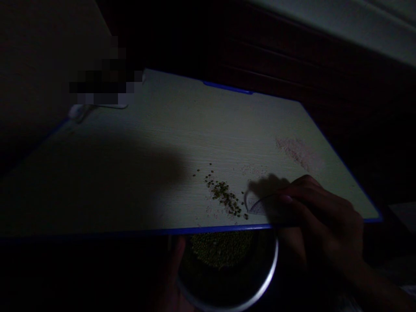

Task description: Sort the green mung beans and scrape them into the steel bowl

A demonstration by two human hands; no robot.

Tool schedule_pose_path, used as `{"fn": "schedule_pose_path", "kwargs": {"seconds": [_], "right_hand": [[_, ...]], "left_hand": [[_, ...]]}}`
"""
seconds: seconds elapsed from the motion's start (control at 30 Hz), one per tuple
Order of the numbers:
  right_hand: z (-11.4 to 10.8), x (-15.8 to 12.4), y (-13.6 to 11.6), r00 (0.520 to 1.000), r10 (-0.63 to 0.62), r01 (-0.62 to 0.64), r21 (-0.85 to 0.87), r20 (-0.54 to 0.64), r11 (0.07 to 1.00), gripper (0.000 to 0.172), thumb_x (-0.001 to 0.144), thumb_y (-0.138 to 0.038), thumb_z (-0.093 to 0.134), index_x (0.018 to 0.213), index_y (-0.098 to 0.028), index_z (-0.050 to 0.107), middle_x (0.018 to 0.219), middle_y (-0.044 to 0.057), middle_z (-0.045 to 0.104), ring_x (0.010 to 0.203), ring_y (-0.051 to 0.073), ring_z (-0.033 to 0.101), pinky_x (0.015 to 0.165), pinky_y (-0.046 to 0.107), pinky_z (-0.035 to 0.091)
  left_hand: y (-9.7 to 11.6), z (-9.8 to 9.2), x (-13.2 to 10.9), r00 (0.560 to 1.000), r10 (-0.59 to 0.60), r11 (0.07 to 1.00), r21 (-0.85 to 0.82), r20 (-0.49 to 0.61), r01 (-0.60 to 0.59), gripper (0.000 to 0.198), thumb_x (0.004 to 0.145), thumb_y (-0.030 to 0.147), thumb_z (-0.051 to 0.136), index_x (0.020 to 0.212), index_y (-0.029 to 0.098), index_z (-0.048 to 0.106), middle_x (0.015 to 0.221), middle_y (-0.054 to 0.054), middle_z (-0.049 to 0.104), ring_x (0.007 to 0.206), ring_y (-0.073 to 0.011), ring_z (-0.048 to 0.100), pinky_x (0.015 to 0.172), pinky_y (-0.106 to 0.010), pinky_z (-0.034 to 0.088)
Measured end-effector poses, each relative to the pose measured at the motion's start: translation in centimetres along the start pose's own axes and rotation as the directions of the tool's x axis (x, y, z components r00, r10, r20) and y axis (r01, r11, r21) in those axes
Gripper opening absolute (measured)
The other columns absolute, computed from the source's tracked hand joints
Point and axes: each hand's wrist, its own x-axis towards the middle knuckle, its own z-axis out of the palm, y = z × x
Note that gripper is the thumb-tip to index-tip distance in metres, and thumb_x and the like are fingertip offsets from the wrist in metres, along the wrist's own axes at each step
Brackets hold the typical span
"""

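My right hand [325,208] is closed on a thin, pale, curved sheet [260,206], perhaps paper or plastic. Its lower edge rests on the light board just right of a small pile of green beans [225,197]. Under the board's near edge, a metal bowl [273,271] holds many more green beans [221,249]. Along the bowl's left side, my left hand [177,277] grips it, thumb at the rim; the rest of that hand is lost in the dark.
The board [211,125] has a blue rim and a blue handle at its far side. Pinkish-white crumbs [300,152] lie at its right. A pale object [78,112], partly blurred out, is at the upper left. Dark drawers stand behind; the light is very dim.
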Motion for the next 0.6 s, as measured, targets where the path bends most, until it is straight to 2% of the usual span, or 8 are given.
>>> {"fn": "schedule_pose_path", "kwargs": {"seconds": [0.07, 0.1, 0.2, 0.23, 0.3, 0.43, 0.5, 0.6], "right_hand": [[0.1, 0.2, -0.1, 1.000, 0.013, -0.013, -0.003, -0.010, 1.000, 0.015, 0.100, -0.019, 0.063, 0.105, -0.027, 0.075, 0.091, 0.000, 0.075, 0.081, 0.015, 0.067, 0.065, 0.031, 0.049], [0.2, 0.3, -0.2, 1.000, 0.010, -0.010, 0.001, -0.007, 1.000, 0.016, 0.100, -0.019, 0.063, 0.106, -0.027, 0.075, 0.091, 0.000, 0.074, 0.082, 0.015, 0.067, 0.065, 0.031, 0.049], [0.3, 0.4, -0.2, 0.999, -0.042, 0.042, 0.025, 0.025, 0.999, 0.018, 0.099, -0.016, 0.063, 0.107, -0.027, 0.075, 0.090, -0.001, 0.074, 0.083, 0.015, 0.066, 0.066, 0.031, 0.050], [0.3, 0.4, -0.1, 0.997, -0.064, 0.063, 0.034, 0.035, 0.997, 0.019, 0.099, -0.015, 0.063, 0.108, -0.027, 0.075, 0.090, -0.001, 0.074, 0.083, 0.015, 0.066, 0.066, 0.032, 0.051], [0.2, 0.4, 0.1, 0.995, -0.084, 0.081, 0.051, 0.047, 0.995, 0.022, 0.098, -0.013, 0.063, 0.110, -0.027, 0.075, 0.092, 0.000, 0.076, 0.085, 0.016, 0.067, 0.068, 0.034, 0.052], [0.0, 0.2, 0.3, 0.995, -0.094, 0.091, 0.068, 0.041, 0.994, 0.025, 0.097, -0.012, 0.063, 0.111, -0.028, 0.075, 0.095, 0.001, 0.078, 0.086, 0.018, 0.068, 0.068, 0.035, 0.053], [-0.1, 0.3, 0.2, 0.991, -0.128, 0.125, 0.068, 0.043, 0.990, 0.024, 0.096, -0.011, 0.062, 0.109, -0.027, 0.075, 0.095, 0.000, 0.079, 0.086, 0.016, 0.069, 0.069, 0.034, 0.054], [-0.1, 0.4, 0.1, 0.988, -0.143, 0.140, 0.060, 0.064, 0.988, 0.023, 0.097, -0.010, 0.062, 0.107, -0.027, 0.074, 0.096, -0.001, 0.079, 0.086, 0.015, 0.069, 0.070, 0.032, 0.054]], "left_hand": [[0.0, -0.5, 0.2, 1.000, 0.024, 1.000, 0.019, 0.007, -0.024, 0.059, 0.089, 0.061, 0.070, 0.144, 0.043, 0.057, 0.164, 0.016, 0.042, 0.163, -0.0169, -0.008, 0.139, -0.047, 0.022], [0.0, -0.6, 0.2, 0.999, 0.039, 0.999, 0.033, 0.027, -0.040, 0.063, 0.090, 0.059, 0.069, 0.147, 0.040, 0.054, 0.166, 0.010, 0.041, 0.164, -0.0194, -0.005, 0.138, -0.052, 0.021], [0.2, -0.4, 0.1, 0.989, 0.065, 0.994, 0.075, 0.131, -0.075, 0.074, 0.094, 0.061, 0.062, 0.158, 0.029, 0.043, 0.163, -0.010, 0.047, 0.162, -0.0336, 0.022, 0.131, -0.070, 0.028], [0.2, -0.2, -0.1, 0.982, 0.068, 0.993, 0.086, 0.175, -0.084, 0.077, 0.094, 0.063, 0.060, 0.159, 0.029, 0.040, 0.161, -0.013, 0.049, 0.159, -0.0361, 0.030, 0.129, -0.072, 0.031], [0.3, 0.4, -0.4, 0.961, 0.070, 0.989, 0.105, 0.267, -0.101, 0.079, 0.092, 0.067, 0.059, 0.160, 0.034, 0.038, 0.160, -0.011, 0.051, 0.156, -0.0365, 0.036, 0.128, -0.069, 0.035], [0.3, 1.1, -0.8, 0.911, 0.082, 0.982, 0.122, 0.403, -0.142, 0.084, 0.085, 0.076, 0.062, 0.159, 0.043, 0.039, 0.157, -0.001, 0.056, 0.158, -0.0360, 0.031, 0.131, -0.060, 0.038], [0.3, 0.9, -0.8, 0.901, 0.099, 0.980, 0.119, 0.422, -0.163, 0.086, 0.085, 0.076, 0.063, 0.160, 0.043, 0.038, 0.156, 0.000, 0.056, 0.159, -0.0364, 0.029, 0.131, -0.060, 0.038], [0.2, 0.2, -0.6, 0.912, 0.127, 0.976, 0.117, 0.390, -0.186, 0.084, 0.086, 0.071, 0.065, 0.160, 0.043, 0.036, 0.157, -0.001, 0.056, 0.160, -0.0361, 0.028, 0.132, -0.059, 0.037]]}}
